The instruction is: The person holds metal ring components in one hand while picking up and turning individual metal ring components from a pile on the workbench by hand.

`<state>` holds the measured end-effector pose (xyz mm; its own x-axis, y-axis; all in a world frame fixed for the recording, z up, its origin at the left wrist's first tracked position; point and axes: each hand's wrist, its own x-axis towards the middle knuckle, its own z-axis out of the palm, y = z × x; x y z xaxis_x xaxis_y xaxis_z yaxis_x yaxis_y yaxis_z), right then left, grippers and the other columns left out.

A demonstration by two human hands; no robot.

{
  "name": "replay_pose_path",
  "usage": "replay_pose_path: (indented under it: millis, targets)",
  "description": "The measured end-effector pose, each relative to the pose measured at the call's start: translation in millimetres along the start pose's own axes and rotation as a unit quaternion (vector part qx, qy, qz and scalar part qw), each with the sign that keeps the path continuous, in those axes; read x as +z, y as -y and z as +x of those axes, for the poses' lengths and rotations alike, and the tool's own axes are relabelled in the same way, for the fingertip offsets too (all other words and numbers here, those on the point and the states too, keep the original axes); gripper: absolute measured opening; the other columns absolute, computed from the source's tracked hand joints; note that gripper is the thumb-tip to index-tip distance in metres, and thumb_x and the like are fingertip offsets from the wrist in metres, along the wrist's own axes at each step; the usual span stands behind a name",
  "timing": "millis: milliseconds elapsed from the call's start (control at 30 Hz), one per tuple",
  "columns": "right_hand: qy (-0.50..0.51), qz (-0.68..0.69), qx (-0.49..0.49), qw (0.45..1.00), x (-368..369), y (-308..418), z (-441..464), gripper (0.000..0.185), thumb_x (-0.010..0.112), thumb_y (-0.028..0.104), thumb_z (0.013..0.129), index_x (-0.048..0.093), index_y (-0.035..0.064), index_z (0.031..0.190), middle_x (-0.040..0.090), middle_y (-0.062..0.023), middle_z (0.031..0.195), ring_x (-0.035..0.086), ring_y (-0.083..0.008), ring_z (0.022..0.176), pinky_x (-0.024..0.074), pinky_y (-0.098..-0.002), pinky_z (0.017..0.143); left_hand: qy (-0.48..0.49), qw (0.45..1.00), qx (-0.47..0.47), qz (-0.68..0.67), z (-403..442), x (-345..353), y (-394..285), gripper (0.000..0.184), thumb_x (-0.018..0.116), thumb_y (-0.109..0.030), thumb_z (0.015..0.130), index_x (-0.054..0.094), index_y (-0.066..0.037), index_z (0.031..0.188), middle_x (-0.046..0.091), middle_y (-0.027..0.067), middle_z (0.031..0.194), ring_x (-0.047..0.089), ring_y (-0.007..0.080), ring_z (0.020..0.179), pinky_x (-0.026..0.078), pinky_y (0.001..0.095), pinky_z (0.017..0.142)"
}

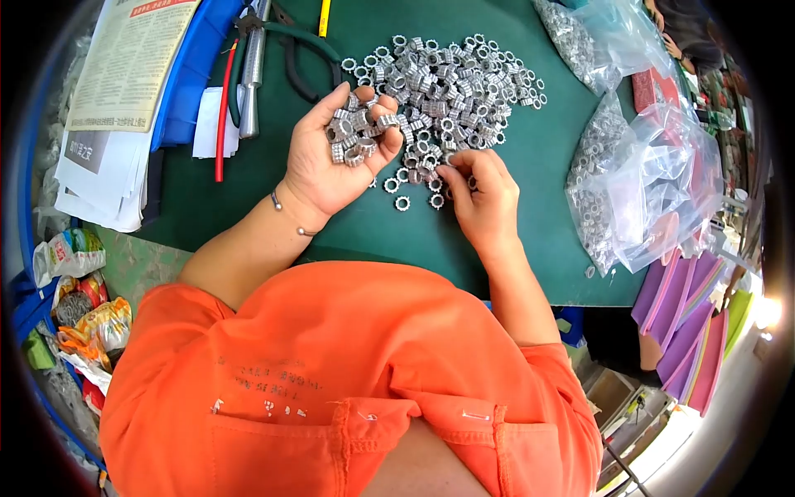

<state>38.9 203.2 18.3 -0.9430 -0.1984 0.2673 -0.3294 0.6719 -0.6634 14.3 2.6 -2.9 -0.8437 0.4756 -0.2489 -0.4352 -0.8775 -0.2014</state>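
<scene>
My left hand (313, 170) is turned palm up and cupped round several small toothed metal rings (354, 131). Just to its right, a big heap of the same metal rings (451, 87) spreads over the green table top (530, 248). My right hand (489, 203) is at the near edge of that heap, thumb and fingers curled together among the rings. What lies between those fingertips is mostly hidden. A few loose rings (402, 203) lie flat on the near side of the heap.
Clear plastic bags of rings (600, 170) lie on the right. Pliers (302, 54), a red stick (224, 116) and a metal rod (251, 91) are at the back left. Papers (108, 178) and a newspaper (132, 62) rest beside a blue tray (195, 70).
</scene>
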Motion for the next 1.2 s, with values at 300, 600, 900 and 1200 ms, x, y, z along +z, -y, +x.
replay_pose_path:
  millis: [300, 600, 900, 1200]
  targets:
    - [0.033, 0.422, 0.284, 0.86, -24, -6, -10, 0.009, 0.061, 0.004, 0.083, 0.059, -0.0022, 0.089, 0.059, -0.0067, 0.087, 0.05, -0.0088, 0.067, 0.0383, -0.021, 0.047, -0.01, 1.0, -0.001, 0.0, 1, 0, -1, 0.019, 0.047, -0.023, 0.092, 0.054, -0.004, 0.091, 0.054, 0.0128, 0.096, 0.058, 0.0189, 0.08, 0.048, 0.0367, 0.076]
    - [0.069, 0.728, 0.372, 0.572, -26, -20, -14, 0.015, 0.055, 0.013, 0.088, 0.055, 0.0007, 0.098, 0.058, -0.0152, 0.09, 0.048, -0.0103, 0.065, 0.032, -0.0149, 0.038, 0.0, 1.0, -0.004, -0.005, 0, 1, 1, 0.019, 0.047, -0.022, 0.092, 0.053, -0.004, 0.092, 0.053, 0.0141, 0.095, 0.056, 0.0199, 0.081, 0.048, 0.0363, 0.075]
    - [0.075, 0.754, 0.335, 0.561, -24, -27, -21, 0.021, 0.062, 0.021, 0.084, 0.058, 0.0052, 0.097, 0.051, -0.0056, 0.083, 0.042, -0.0094, 0.065, 0.0307, -0.0154, 0.04, -0.008, 1.0, -0.005, -0.012, 0, 3, 2, 0.016, 0.048, -0.02, 0.091, 0.051, -0.004, 0.092, 0.048, 0.0109, 0.092, 0.051, 0.0193, 0.082, 0.046, 0.035, 0.075]
    - [0.076, 0.782, 0.255, 0.564, -21, -28, -23, 0.021, 0.064, 0.027, 0.081, 0.063, 0.0081, 0.091, 0.044, -0.0012, 0.076, 0.037, -0.0096, 0.063, 0.0295, -0.0151, 0.041, 0.003, 1.0, -0.013, -0.021, 0, 3, 2, 0.019, 0.048, -0.022, 0.091, 0.053, -0.003, 0.092, 0.052, 0.0139, 0.094, 0.054, 0.0212, 0.083, 0.048, 0.0371, 0.076]
